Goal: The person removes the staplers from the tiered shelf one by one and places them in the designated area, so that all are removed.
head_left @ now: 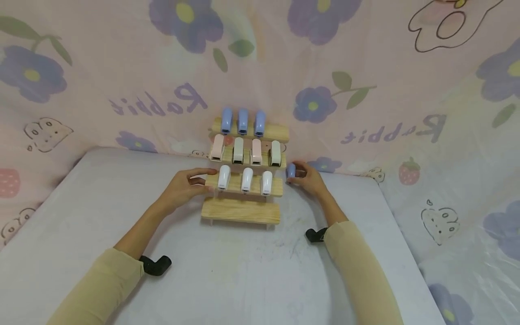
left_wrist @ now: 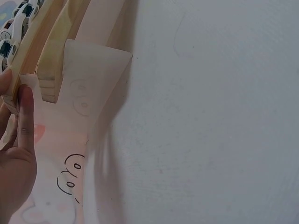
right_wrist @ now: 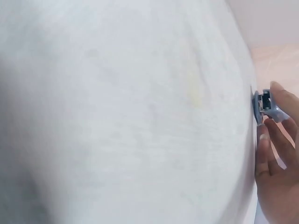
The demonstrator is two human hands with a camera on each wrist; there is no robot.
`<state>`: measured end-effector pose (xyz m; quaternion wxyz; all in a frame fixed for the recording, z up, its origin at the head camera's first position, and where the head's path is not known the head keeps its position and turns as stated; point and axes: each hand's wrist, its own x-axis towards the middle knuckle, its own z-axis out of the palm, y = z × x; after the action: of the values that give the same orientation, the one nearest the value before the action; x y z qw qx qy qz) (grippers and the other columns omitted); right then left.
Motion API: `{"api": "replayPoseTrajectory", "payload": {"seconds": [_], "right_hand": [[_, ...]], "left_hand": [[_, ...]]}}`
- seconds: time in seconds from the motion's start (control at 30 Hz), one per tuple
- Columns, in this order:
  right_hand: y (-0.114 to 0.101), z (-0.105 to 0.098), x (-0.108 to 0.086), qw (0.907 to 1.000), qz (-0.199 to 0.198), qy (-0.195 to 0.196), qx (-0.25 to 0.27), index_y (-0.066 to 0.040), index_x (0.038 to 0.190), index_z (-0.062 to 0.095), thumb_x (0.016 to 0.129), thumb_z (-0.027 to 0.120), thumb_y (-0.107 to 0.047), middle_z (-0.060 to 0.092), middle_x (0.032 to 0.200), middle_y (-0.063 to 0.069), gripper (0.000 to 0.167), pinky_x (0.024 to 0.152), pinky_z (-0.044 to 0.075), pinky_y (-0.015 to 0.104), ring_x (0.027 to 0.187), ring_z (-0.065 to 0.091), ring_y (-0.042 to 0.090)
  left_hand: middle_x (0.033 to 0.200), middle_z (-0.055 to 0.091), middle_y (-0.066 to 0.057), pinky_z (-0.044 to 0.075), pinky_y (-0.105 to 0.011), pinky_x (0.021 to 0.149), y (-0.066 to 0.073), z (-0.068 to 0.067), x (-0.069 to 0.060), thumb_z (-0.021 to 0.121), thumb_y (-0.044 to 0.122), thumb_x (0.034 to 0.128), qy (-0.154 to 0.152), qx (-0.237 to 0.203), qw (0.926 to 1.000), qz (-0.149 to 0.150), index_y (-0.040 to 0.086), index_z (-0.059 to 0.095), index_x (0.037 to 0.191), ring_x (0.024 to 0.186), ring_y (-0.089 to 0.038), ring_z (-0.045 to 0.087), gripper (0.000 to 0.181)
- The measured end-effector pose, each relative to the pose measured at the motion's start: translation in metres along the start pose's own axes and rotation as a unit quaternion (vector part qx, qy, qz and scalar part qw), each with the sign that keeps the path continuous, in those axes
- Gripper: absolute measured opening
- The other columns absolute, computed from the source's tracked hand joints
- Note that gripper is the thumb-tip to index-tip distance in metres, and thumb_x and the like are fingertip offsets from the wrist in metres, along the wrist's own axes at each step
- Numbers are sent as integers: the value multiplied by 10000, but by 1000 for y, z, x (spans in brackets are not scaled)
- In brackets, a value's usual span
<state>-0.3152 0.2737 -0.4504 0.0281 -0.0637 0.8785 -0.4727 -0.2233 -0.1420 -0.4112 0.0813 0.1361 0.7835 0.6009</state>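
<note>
A tiered wooden display rack [head_left: 240, 211] stands against the back wall. Its top tier bears blue staplers [head_left: 243, 120], the tier below alternates pink staplers [head_left: 256, 150] and pale green staplers [head_left: 275, 152], and the third carries white staplers [head_left: 246, 178]. My left hand [head_left: 183, 187] grips the left end of the white staplers' plank; in the left wrist view the thumb lies on one face of the plank [left_wrist: 35, 44] and fingers on the other. To the right of the rack, my right hand [head_left: 312, 179] holds another blue stapler [head_left: 290, 172] between thumb and fingers, low by the tabletop.
A white cloth covers the table [head_left: 235, 280]. Patterned curtain [head_left: 260, 67] with flowers and rabbits hangs close behind the rack and along both sides. Black curved pieces [head_left: 157, 265] stick out at both wrists.
</note>
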Motion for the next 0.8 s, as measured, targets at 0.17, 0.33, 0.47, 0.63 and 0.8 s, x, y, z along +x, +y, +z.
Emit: {"api": "replayPoseTrajectory", "payload": {"seconds": [0.17, 0.33, 0.47, 0.63, 0.8], "right_hand": [[0, -5, -4, 9999, -72, 84, -113, -119, 1459, 482, 862, 797, -184, 554, 1405, 135, 678, 961, 486, 442, 1165, 595, 352], [-6, -12, -9, 9992, -152, 309, -201, -157, 1442, 508, 874, 784, -241, 589, 1375, 76, 638, 830, 533, 367, 1096, 613, 317], [-13, -15, -14, 9986, -316, 415, -27, -173, 1410, 546, 886, 776, -240, 610, 1348, 51, 576, 757, 528, 338, 1033, 606, 290], [-39, -20, -28, 9977, -537, 363, 195, -70, 1400, 550, 901, 752, -135, 598, 1349, 159, 543, 761, 528, 399, 1034, 589, 372], [-71, -28, -43, 9953, -810, 536, 9, 2, 1383, 544, 906, 733, -87, 593, 1331, 227, 520, 749, 498, 290, 1047, 590, 428]], "left_hand": [[1216, 654, -91, 515, -270, 785, -2, 1, 0, 824, 261, 832, 14, 56, 10000, -49, 172, 645, 1327, 1001, -225, 639, 533], [1199, 659, -93, 518, -279, 787, -1, 1, 0, 825, 265, 831, 34, 99, 9999, -62, 179, 647, 1323, 1007, -237, 640, 530], [1247, 635, -101, 522, -270, 782, -1, 0, 0, 826, 247, 828, 52, 169, 9998, -74, 170, 648, 1318, 1020, -236, 631, 526], [1306, 602, -108, 522, -260, 786, -2, 0, -1, 816, 221, 838, 11, 185, 9998, -13, 145, 642, 1326, 1026, -232, 617, 523], [1313, 616, -58, 538, -260, 787, -1, -1, 2, 819, 194, 837, -71, 27, 9999, 102, 145, 651, 1315, 1037, -236, 627, 509]]}}
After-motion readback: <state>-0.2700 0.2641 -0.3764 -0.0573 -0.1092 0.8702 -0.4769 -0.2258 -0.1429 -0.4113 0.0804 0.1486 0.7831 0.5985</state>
